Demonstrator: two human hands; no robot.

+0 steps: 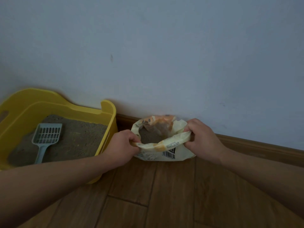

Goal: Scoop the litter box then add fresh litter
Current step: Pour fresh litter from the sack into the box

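A pale blue-grey painted wall [164, 46] meets a brown wood-plank floor [164, 195]. On the floor against the wall stands the yellow plastic litter box [108, 109], holding a bed of grey-brown litter [79, 137]. Just to its right, apart from it, sits the cream-and-orange paper litter bag [164, 155], mouth open and grey litter showing inside. The left hand [120, 145] and the right hand [202, 137] each pinch the rolled rim at opposite sides, fingers curled round it. The pale blue slotted plastic scoop [46, 135] lies on the litter, untouched. Scooping looks finished, though in this dim light I cannot tell whether clumps remain. Pouring fresh litter is not yet begun.
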